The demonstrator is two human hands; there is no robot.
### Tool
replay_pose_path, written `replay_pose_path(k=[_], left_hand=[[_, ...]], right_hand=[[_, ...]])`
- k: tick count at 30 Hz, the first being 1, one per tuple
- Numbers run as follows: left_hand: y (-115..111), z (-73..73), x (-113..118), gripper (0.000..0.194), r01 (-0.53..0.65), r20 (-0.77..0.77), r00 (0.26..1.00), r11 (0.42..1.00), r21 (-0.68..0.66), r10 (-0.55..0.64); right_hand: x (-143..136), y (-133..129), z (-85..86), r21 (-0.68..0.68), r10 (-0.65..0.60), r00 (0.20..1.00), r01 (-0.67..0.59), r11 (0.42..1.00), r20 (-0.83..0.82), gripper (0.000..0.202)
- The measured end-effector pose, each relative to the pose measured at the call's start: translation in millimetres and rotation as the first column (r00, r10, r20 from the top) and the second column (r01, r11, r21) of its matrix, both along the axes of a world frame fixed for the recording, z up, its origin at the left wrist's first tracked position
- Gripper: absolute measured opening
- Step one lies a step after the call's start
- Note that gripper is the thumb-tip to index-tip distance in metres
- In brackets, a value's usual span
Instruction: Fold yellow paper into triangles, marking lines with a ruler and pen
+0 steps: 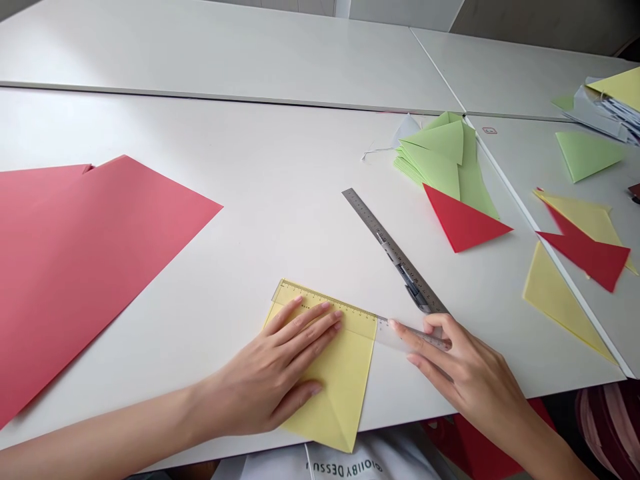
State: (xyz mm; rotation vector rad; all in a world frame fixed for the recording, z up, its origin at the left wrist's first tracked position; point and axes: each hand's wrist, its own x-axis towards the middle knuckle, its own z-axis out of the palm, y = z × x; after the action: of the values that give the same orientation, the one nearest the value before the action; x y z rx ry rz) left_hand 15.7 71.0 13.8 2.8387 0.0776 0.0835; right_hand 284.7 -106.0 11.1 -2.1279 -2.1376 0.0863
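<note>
A yellow folded sheet of paper [345,387] lies at the table's front edge, one corner reaching over it. Along its top edge sits a clear plastic ruler [353,327], its right end extending past the paper. My left hand [285,367] rests flat with fingers stretched out, pressing on the ruler and the sheet. At the ruler's right end, my right hand [460,360] has it between thumb and fingers. Just beyond that hand, a metal ruler [365,213] lies at a slant with a grey-and-black pen [413,290] on top.
Large red paper [115,247] covers the table's left. At right are stacked green papers [440,153], a red triangle [460,220], yellow paper [565,303] and more red paper [595,257]. A pile of papers [605,113] stands far right. Seams cross the white table [250,173].
</note>
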Motion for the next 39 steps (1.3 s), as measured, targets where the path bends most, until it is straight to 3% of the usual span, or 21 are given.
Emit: replay_pose_path(k=[39], left_hand=[[-0.1, 0.5, -0.5, 0.071, -0.008, -0.023, 1.0, 1.0, -0.001, 0.008]], right_hand=[[-0.6, 0.7, 0.8, 0.015, 0.016, 1.0, -0.016, 1.0, -0.003, 0.046]])
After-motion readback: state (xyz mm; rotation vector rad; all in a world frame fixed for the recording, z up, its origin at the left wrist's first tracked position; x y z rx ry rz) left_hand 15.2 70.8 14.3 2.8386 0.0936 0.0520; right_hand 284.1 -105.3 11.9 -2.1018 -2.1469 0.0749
